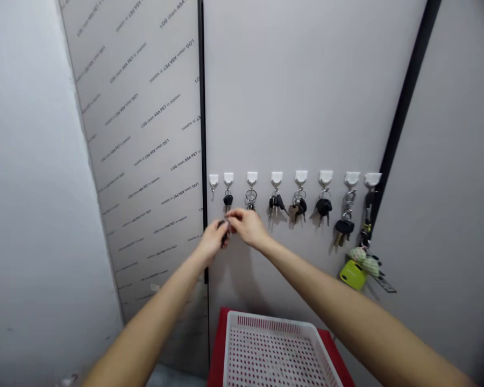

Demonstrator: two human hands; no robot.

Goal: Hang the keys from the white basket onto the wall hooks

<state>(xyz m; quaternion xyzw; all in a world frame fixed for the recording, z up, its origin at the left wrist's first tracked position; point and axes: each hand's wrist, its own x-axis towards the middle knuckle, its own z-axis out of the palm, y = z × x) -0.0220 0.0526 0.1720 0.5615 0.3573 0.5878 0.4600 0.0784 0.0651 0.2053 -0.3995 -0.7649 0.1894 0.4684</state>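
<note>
My left hand is closed around a set of keys with a dark body, held out in front of the panel. My right hand meets it from the right, its thumb and fingers pinched at the upper end of the same keys. The ring between the fingertips is mostly hidden. Just above both hands a black-headed key hangs from the second white hook. The leftmost hook carries no keys. Behind my right hand, a key bunch on a large ring is partly covered.
Farther right along the row hang several more key bunches. The last hook holds a black strap with a lime-green tag and plush charms. Below is a white perforated basket on a red surface. A dark vertical strip borders the panel.
</note>
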